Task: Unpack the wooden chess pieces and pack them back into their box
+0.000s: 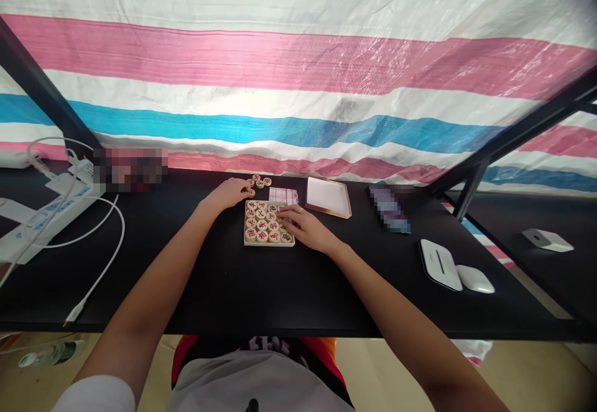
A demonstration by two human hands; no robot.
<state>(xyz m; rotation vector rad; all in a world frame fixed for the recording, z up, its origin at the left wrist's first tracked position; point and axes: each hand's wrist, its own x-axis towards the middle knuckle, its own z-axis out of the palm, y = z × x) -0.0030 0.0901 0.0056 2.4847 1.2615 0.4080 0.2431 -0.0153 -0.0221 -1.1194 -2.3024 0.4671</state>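
Observation:
A shallow white box [269,244] on the black table holds rows of round wooden xiangqi pieces [262,225], most marked in red and some in black. At the box's far left corner, my left hand [232,193] has its fingers closed around a xiangqi piece, which they partly hide. Just beyond its fingertips lie several loose xiangqi pieces [260,182]. My right hand [306,227] reaches over the box's right side with its fingers apart, fingertips on the pieces there, covering some of them.
Behind the box lies a folded red-and-white sheet [283,196], beside an upturned box lid [328,197]. Farther right are a blurred phone-like object [390,209], a white flat device [440,265] and a white mouse-shaped object [474,279]. A power strip [56,207] with white cables occupies the left.

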